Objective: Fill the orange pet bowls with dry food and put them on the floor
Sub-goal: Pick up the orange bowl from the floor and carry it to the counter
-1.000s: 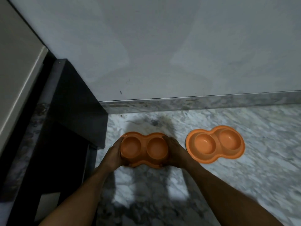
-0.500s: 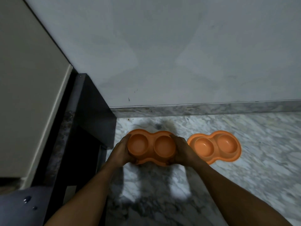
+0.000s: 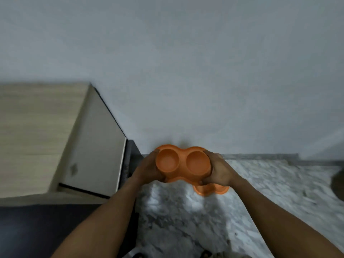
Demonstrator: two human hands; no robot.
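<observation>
Dark, blurred desk (image 3: 46, 229) fills the near corner, below and to the left of the held double bowl (image 3: 183, 162), and two bare forearms reach up from the bottom edge toward that bowl. Grey-white marbled floor (image 3: 186, 220) lies directly below the bowl, between and beyond the arms. The left hand (image 3: 149, 170) is curled round the bowl's left end, thumb on the rim and fingers tucked under the base. The right hand (image 3: 218, 170) grips the right end the same way, so the bowl hangs in the air above the floor, tilted with its open side toward the camera. It is one piece of orange plastic with two round wells side by side, and both wells show only their bare orange bottoms. A second orange bowl (image 3: 212, 189) lies on the floor just below and right of the held one, mostly hidden behind the right hand, with only a curved edge showing. Left of the held bowl stands a pale wood-grain cabinet (image 3: 37, 136). Behind the bowl, a marble skirting (image 3: 260, 156) runs off to the right along the foot of a plain grey wall (image 3: 186, 71). A dark blurred shape (image 3: 337, 183) sits on the floor far right of the bowl, and what it is cannot be told.
</observation>
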